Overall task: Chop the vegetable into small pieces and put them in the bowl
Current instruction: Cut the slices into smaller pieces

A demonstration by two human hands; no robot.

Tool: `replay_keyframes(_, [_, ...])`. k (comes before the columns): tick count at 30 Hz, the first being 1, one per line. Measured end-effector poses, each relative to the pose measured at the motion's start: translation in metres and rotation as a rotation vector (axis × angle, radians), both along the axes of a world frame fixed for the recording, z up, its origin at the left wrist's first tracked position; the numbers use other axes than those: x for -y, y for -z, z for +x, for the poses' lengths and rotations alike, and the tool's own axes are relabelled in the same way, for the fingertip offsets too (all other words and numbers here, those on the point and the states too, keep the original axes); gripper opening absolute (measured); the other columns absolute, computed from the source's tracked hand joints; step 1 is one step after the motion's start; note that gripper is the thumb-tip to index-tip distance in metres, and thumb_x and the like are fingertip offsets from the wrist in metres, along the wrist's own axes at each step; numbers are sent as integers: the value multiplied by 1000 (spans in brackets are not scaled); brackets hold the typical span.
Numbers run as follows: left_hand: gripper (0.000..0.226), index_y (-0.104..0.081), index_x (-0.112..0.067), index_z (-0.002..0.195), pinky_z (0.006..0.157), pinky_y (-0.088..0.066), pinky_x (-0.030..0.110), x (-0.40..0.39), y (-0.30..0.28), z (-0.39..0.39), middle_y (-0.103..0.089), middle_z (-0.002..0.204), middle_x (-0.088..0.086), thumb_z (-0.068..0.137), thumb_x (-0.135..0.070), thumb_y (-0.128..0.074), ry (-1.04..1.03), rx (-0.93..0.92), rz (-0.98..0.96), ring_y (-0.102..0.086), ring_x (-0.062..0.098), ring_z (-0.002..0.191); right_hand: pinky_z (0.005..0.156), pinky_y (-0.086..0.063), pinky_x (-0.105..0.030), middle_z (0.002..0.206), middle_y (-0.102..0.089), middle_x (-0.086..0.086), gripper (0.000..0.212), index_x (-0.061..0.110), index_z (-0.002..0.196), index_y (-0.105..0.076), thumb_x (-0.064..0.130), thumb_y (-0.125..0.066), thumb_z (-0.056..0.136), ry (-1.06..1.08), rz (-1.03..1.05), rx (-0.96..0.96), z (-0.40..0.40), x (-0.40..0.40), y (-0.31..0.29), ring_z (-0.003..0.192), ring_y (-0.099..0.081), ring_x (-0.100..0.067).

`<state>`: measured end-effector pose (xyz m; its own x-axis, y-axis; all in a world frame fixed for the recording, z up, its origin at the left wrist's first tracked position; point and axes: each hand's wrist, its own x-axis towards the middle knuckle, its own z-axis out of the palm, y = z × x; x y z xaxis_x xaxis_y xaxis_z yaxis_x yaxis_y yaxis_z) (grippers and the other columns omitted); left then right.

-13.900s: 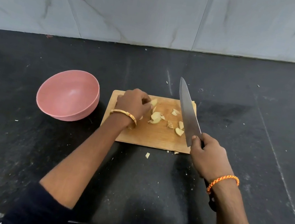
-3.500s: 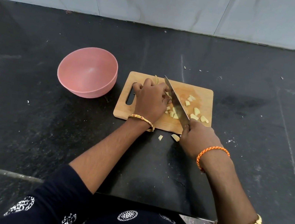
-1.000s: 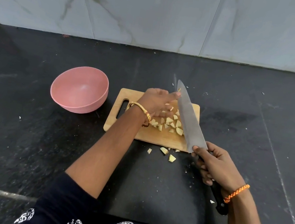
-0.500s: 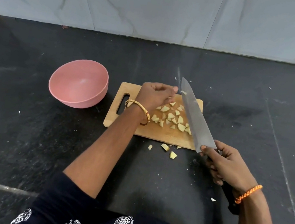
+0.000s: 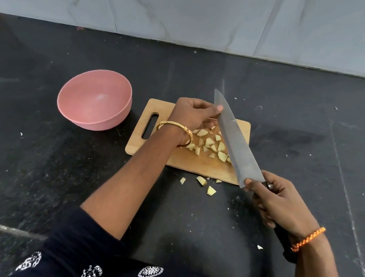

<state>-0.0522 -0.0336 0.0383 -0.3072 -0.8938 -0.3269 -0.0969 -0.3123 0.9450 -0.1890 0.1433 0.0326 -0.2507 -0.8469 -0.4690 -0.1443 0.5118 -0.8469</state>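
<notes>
1. Since half a second ago, the left hand (image 5: pixel 195 114) has kept its fingertip on the knife (image 5: pixel 236 140) blade — fingers loosely curled, holding nothing.
2. The right hand (image 5: pixel 279 203) grips the handle.
3. Vegetable pieces (image 5: pixel 209 144) lie on the cutting board (image 5: pixel 196 162); strays (image 5: pixel 202 181) lie near it.
4. The pink bowl (image 5: pixel 95 99), left, holds nothing visible.

A pale pink bowl (image 5: pixel 95 99) sits on a black stone counter (image 5: pixel 28 161) flecked with faint white marks, at nine o'clock from a light tan wooden cutting board (image 5: pixel 196 162). Cream-yellow vegetable pieces (image 5: pixel 209 144) with brownish edges dot the board. The knife (image 5: pixel 234 138) shows a dull grey blade and black handle. A gold bangle (image 5: pixel 173 128) circles one wrist, an orange braided thread (image 5: pixel 308 238) the other. The sleeve (image 5: pixel 84 240) is navy, the garment printed with white circular medallions. At twelve o'clock, the wall tiles (image 5: pixel 198 8) are pale grey-white with darker marble veining.
</notes>
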Motion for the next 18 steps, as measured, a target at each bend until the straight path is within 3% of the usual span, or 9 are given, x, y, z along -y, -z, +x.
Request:
replay_keyframes(4, [15,-67,2,98,61,-57,19,0,6,5,-69,81,11,87,-6,-62,3,94,-28,-65,12,61,31,-28,-19,50,-44,-1,16,2,93,-61,15,-51,95,44,1,-23,-4,-1,0,30,-32,-10])
replay_keyframes(7, [20,-66,-6,107,60,-55,18,-3,9,9,-71,93,4,92,-9,-54,145,326,-157,-68,12,72,31,-29,-19,49,-43,-1,14,5,90,-61,15,-52,95,82,8,-46,-9,-2,1,31,-33,-10])
replay_keyframes(10, [24,-66,-10,109,68,-54,20,-6,11,12,-69,102,2,91,-6,-51,265,607,-420,-69,14,78,30,-29,-18,50,-42,-1,14,7,88,-60,16,-52,95,97,16,-58,-13,-1,3,32,-33,-11])
replay_keyframes(13, [15,-73,-14,96,76,-58,35,-8,12,9,-72,94,3,85,-10,-62,268,780,-590,-69,17,73,30,-28,-18,48,-41,0,15,7,85,-60,15,-52,95,102,4,-47,-13,1,4,31,-32,-9])
replay_keyframes(16, [6,-74,-22,76,71,-57,35,-12,6,7,-71,79,-6,75,-17,-73,250,886,-697,-65,14,72,29,-27,-17,44,-41,4,17,7,82,-59,15,-52,95,107,-18,-34,-11,4,6,29,-32,-9])
replay_keyframes(18, [12,-70,-23,78,70,-56,35,-14,5,6,-68,76,-7,71,-13,-74,275,861,-694,-63,13,74,29,-28,-17,44,-41,4,17,6,81,-58,15,-52,95,113,-31,-31,-9,7,8,30,-32,-9])
